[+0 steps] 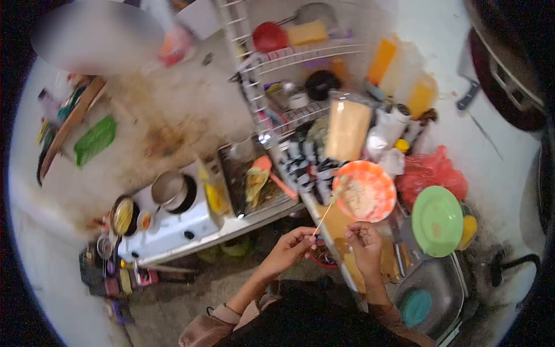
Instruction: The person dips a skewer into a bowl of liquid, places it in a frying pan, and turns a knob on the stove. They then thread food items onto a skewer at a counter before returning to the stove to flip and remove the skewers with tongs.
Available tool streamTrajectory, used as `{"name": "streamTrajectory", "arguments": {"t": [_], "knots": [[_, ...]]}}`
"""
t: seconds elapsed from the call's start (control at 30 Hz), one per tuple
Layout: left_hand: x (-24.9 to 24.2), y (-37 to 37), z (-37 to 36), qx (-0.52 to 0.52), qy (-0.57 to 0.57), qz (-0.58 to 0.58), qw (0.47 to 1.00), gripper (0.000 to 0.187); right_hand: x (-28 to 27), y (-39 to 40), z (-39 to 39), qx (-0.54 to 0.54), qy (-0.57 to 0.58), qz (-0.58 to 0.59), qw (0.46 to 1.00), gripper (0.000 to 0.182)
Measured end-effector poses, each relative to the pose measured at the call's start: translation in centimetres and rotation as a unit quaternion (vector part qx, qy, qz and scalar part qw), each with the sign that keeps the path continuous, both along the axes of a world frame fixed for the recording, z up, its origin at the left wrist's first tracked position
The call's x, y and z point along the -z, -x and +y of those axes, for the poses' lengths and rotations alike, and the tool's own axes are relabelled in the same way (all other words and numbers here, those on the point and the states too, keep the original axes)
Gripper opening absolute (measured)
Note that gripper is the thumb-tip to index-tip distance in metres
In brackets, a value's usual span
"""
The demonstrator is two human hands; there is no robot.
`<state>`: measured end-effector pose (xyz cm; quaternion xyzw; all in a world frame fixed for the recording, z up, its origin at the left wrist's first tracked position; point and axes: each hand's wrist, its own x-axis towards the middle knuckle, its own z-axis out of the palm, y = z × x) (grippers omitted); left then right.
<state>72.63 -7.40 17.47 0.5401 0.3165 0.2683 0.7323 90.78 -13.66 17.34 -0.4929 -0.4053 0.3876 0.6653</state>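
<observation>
Between its fingertips, my left hand (295, 247) pinches a thin stick (325, 218) that points up toward the bowl's left edge, with a small pale lump at its tip. To its right, my right hand (365, 244) is raised with fingers curled together just below the bowl; whether something small is between them is too blurred to tell. An orange and white bowl (388, 208) holding a pale, crumbly or doughy mass sits beyond both hands at the counter's edge.
A white stove (173, 231) bears a pot and a pan at left. A tray (277, 202) holds an orange spatula. Right of the bowl are a red plastic bag (430, 176), a green plate (437, 221) and a sink (448, 289). A dish rack (312, 55) stands behind.
</observation>
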Motion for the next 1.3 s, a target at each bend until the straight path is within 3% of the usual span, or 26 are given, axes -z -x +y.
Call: {"name": "streamTrajectory", "arguments": {"t": [0.23,0.43,0.5,0.57,0.7,0.8,0.9,1.03,1.1,1.23,1.3], "knots": [[5.3,16.4,-3.7,-0.109,0.061,-0.006,0.992,0.029,8.0,14.7,2.5,-0.164,0.079,-0.024,0.983,0.019],[9.5,30.5,-8.6,-0.284,0.155,0.041,0.945,0.024,14.3,27.9,1.5,-0.323,0.208,0.02,0.923,0.025],[10.7,33.5,-9.4,-0.314,0.168,0.018,0.934,0.026,15.9,30.5,1.0,-0.345,0.196,-0.03,0.917,0.03],[11.2,35.2,-9.5,-0.343,0.199,0.022,0.918,0.028,16.2,32.3,1.1,-0.354,0.203,-0.117,0.905,0.032],[11.8,36.4,-8.3,-0.369,0.243,0.007,0.897,0.03,17.2,33.7,2.1,-0.353,0.255,-0.048,0.899,0.031],[12.5,36.3,-6.2,-0.357,0.266,-0.002,0.895,0.031,19.8,32.9,3.7,-0.352,0.216,-0.079,0.907,0.028],[13.3,36.0,-3.8,-0.337,0.27,-0.021,0.902,0.032,21.8,31.2,7.3,-0.293,0.279,-0.055,0.913,0.024],[14.1,36.0,0.1,-0.341,0.268,-0.011,0.901,0.033,24.7,28.3,16.2,-0.211,0.292,-0.147,0.921,0.02],[14.1,36.0,1.9,-0.355,0.271,-0.006,0.895,0.032,27.1,27.6,20.8,-0.116,0.116,-0.345,0.924,0.021],[13.8,35.9,6.1,-0.351,0.271,0.029,0.896,0.031,26.3,28.3,27.0,-0.017,0.226,-0.601,0.766,0.032],[13.0,35.6,7.9,-0.367,0.272,0.023,0.889,0.029,26.1,29.1,28.9,-0.059,0.301,-0.608,0.732,0.039]]}}
